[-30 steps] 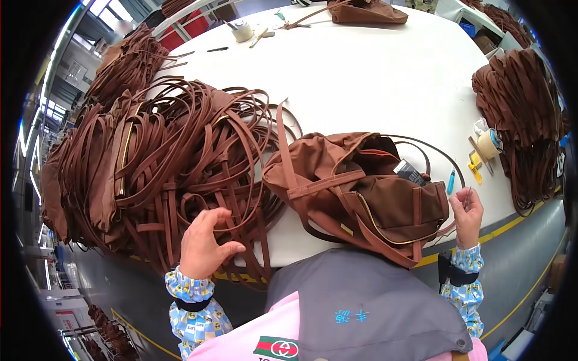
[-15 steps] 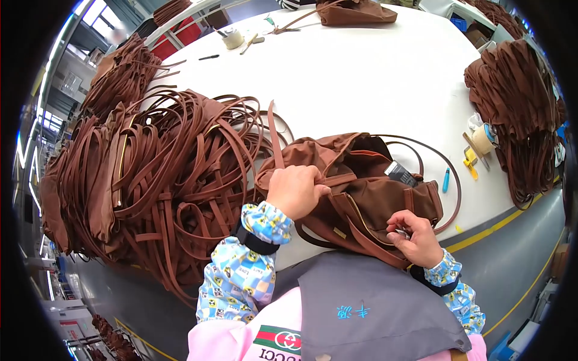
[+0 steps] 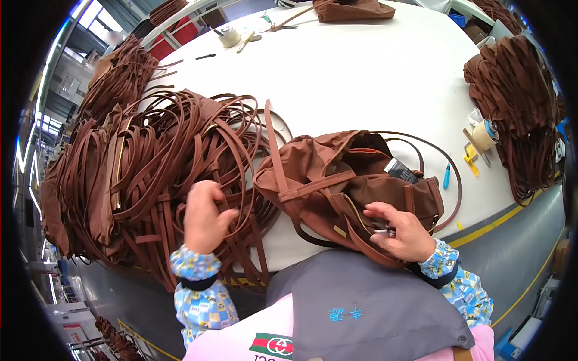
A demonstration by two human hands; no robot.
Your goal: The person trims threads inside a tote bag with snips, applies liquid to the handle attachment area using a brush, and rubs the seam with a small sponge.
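Note:
A brown fabric bag (image 3: 313, 162) lies on its side in front of me, its mouth showing a reddish-orange edge. A dark printed tag (image 3: 400, 171) sticks out at the opening. My right hand (image 3: 404, 233) is over the bag's near right side, thumb and fingers closed on a small metal tool (image 3: 383, 231) whose kind I cannot make out. Left of the bag, my left hand (image 3: 206, 218) hovers at the pile of brown straps and bags (image 3: 174, 162). Its thumb is apart from its curled, slightly blurred fingers, and nothing shows in it.
On the right are a blue pen-like tool (image 3: 446, 176), a yellow tool (image 3: 471, 157), a thread spool (image 3: 483, 135) and stacked brown pieces (image 3: 509, 84). A small pot (image 3: 229, 38) and a black pen (image 3: 206, 56) lie farther back near another brown bag (image 3: 352, 9).
My left hand has let go of the bag's strap and moved left to the pile. My right hand has shifted slightly left and opened its fingers a little, showing more of the metal tool.

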